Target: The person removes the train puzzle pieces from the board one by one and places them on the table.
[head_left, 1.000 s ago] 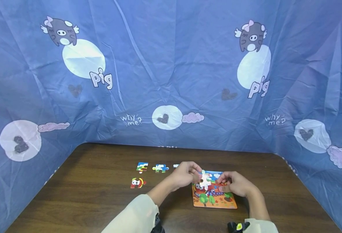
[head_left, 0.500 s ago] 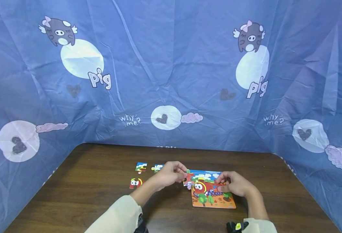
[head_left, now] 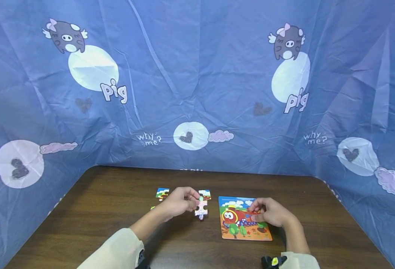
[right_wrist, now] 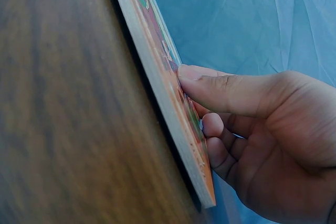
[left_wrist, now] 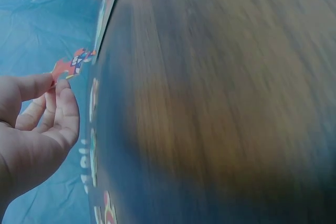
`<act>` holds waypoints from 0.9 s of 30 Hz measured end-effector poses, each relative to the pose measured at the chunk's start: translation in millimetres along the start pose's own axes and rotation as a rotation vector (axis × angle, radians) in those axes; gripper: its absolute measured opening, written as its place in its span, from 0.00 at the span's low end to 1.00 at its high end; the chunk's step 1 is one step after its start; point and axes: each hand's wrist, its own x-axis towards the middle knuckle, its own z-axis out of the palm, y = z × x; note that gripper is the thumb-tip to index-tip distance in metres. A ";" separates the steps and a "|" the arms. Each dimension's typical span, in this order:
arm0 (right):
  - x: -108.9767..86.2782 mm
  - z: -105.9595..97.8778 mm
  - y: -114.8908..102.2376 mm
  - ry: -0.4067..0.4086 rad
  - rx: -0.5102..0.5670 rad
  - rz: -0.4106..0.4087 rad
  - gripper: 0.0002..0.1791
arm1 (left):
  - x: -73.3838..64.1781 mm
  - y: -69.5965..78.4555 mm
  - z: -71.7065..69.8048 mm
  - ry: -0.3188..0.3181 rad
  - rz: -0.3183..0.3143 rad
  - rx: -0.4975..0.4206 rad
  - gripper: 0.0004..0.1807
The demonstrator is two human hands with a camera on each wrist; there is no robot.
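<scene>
Between the thumb and fingertips of my left hand is a jigsaw piece, lifted off the table left of the puzzle board. The left wrist view shows the piece as orange-red with a blue and white patch; glare pales it in the head view. A red train with eyes, clouds and green trees are printed on the board, which lies flat. Its right part is under my right hand. In the right wrist view the thumb of that hand touches the board's face; other fingers bend loosely beside it.
Behind the left hand lie loose jigsaw pieces: one at the far left, one with cloud and red, and others partly hidden by the hand. Brown wood makes up the table. A blue printed cloth hangs behind it.
My left hand has carried the jigsaw piece leftward, from above the board to bare table beside it. The right hand stays at the board's right side.
</scene>
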 end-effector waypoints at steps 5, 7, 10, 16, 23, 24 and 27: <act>0.6 0.5 0.8 0.002 -0.004 -0.001 0.12 | -7.1 -4.2 -13.3 0.003 -0.008 0.008 0.10; 0.9 0.8 0.9 0.003 -0.006 0.000 0.12 | -10.2 -6.0 -19.1 0.003 -0.022 0.013 0.10; 1.2 1.0 0.4 0.006 -0.005 0.010 0.12 | -15.2 -9.2 -27.3 0.005 -0.035 0.027 0.10; 1.2 0.4 0.2 0.008 -0.004 0.020 0.12 | -23.4 -15.1 -38.5 0.018 -0.029 0.067 0.11; 0.9 -0.5 2.3 -0.001 -0.009 0.020 0.12 | -28.9 -14.1 -42.5 0.035 -0.048 0.103 0.09; 1.0 -0.5 2.6 -0.002 -0.007 0.017 0.12 | -29.1 -14.4 -42.3 0.037 -0.046 0.106 0.08; 0.7 -0.3 2.9 -0.002 -0.005 0.005 0.12 | -29.9 -15.1 -41.5 0.045 -0.039 0.124 0.08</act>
